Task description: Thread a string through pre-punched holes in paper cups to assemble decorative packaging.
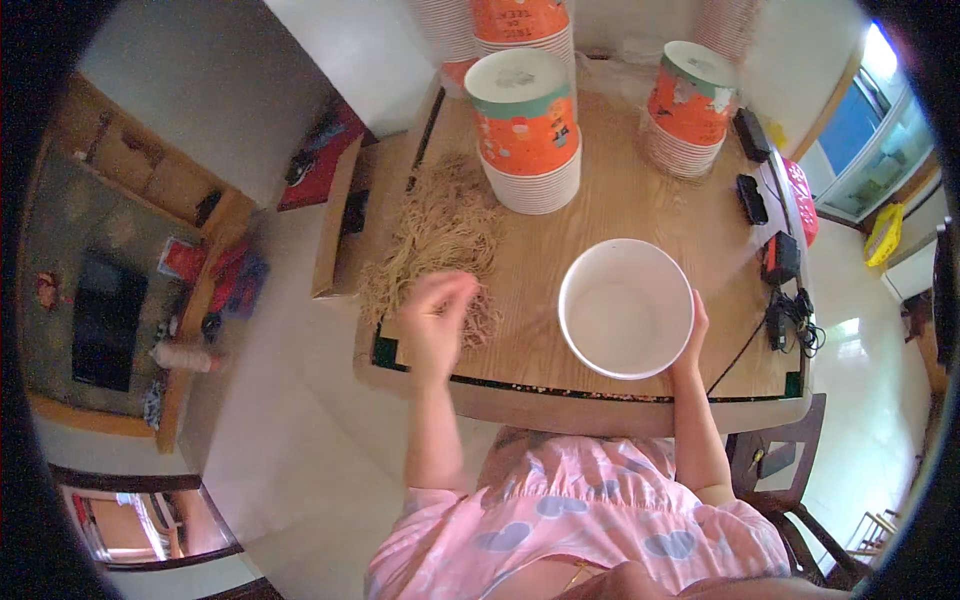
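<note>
My right hand (698, 325) grips the right side of a paper bucket (622, 318), holding it over the near part of the table. The bucket's mouth faces me, and its white inside shows nothing in it. On the left, my left hand (437, 315) hovers over a loose pile of tan strands (440, 235), slightly smeared by motion. Its fingers are drawn together; whether a strand is between them I cannot make out. Behind the bucket stands a stack of orange, green and white paper buckets (525, 140), turned bottom up.
Another upside-down bucket stack (690, 110) stands at the far right of the wooden table (620, 215), with more stacks at the back. Along the right edge lie a black adapter (780, 258) and coiled cables (795, 322). A dark chair (790, 470) is at lower right.
</note>
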A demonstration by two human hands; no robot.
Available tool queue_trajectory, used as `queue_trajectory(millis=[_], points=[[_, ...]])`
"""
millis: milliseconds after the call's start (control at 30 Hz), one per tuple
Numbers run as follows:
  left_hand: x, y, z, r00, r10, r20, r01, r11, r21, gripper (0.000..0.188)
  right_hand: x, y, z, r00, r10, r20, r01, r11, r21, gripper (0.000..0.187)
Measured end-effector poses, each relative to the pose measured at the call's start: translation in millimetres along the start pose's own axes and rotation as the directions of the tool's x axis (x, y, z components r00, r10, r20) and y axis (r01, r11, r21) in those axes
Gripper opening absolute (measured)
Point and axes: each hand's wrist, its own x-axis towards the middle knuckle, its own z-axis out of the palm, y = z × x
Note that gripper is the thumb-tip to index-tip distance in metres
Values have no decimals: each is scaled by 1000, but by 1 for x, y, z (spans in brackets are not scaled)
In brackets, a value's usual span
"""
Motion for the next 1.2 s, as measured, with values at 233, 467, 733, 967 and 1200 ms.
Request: queue_trajectory(millis=[233,467,733,967,1200], points=[[22,151,-87,320,617,-719,-680,678,279,19,-1,-3,4,997,-81,19,83,990,-114,15],[-16,81,7,917,335,-218,-350,936,-35,13,4,-1,-9,981,-96,-168,96,995,-5,11],[-133,42,24,810,-253,529,509,751,-420,15,-91,-124,-6,833,-530,162,525,848,74,6],[-120,57,30,941,61,333,58,940,-336,11,-118,-130,27,730,-308,611,347,936,57,26],[-114,55,41,879,236,414,-217,972,-94,13,-119,-122,22,743,-301,598,324,943,73,17]])
